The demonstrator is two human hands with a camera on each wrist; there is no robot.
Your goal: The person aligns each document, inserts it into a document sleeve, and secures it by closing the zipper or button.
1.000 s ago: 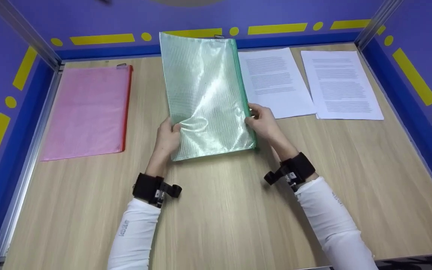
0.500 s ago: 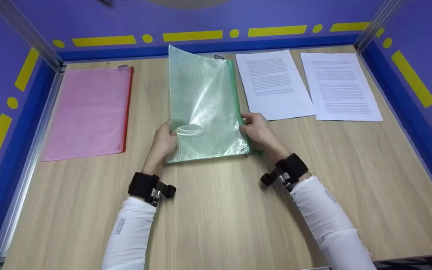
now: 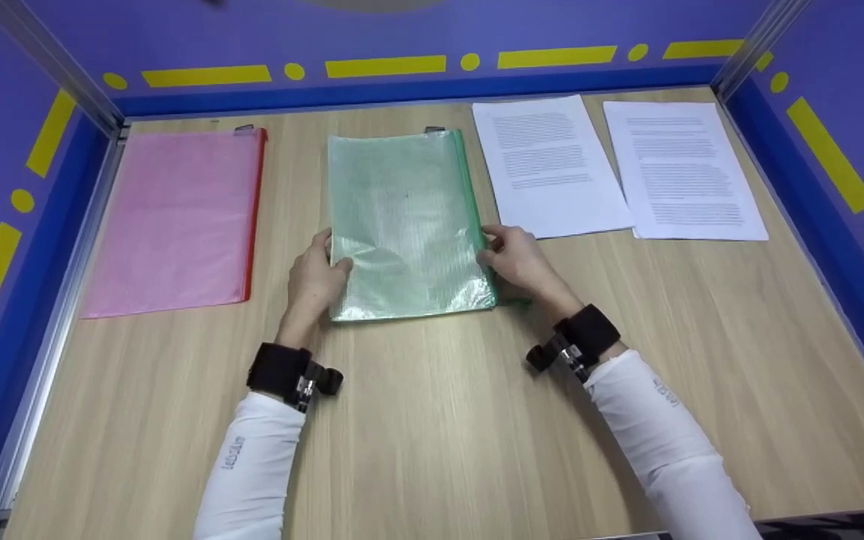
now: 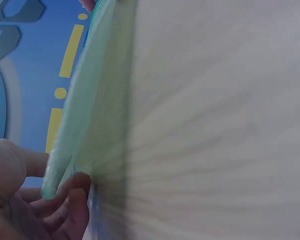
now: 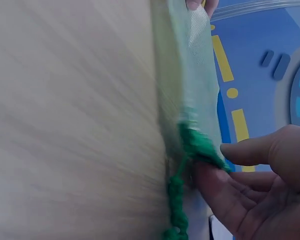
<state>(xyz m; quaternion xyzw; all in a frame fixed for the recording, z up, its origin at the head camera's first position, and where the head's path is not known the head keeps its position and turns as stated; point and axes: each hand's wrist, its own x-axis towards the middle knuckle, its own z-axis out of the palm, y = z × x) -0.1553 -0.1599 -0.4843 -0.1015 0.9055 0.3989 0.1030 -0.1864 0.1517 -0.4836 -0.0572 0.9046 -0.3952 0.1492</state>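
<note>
A translucent green zipper file bag [image 3: 409, 202] lies nearly flat in the middle of the table in the head view. My left hand [image 3: 313, 277] holds its lower left edge, thumb on top. At the right edge, along the darker green zipper, my right hand [image 3: 518, 259] pinches the bag between thumb and fingers. In the left wrist view the bag [image 4: 85, 110] slants up from the left fingers. A green braided cord [image 5: 175, 205] hangs from the bag's corner beside the right fingers in the right wrist view.
A pink zipper file bag [image 3: 177, 225] with a red edge lies at the left. Two stacks of printed paper, one nearer [image 3: 559, 202] and one farther right [image 3: 691, 176], lie at the back right. Blue-purple walls [image 3: 402, 30] enclose the wooden table [image 3: 432, 435] on three sides.
The green file bag's raised far end has come down toward the table. Both hands have shifted, the left one leftward, and still hold its side edges.
</note>
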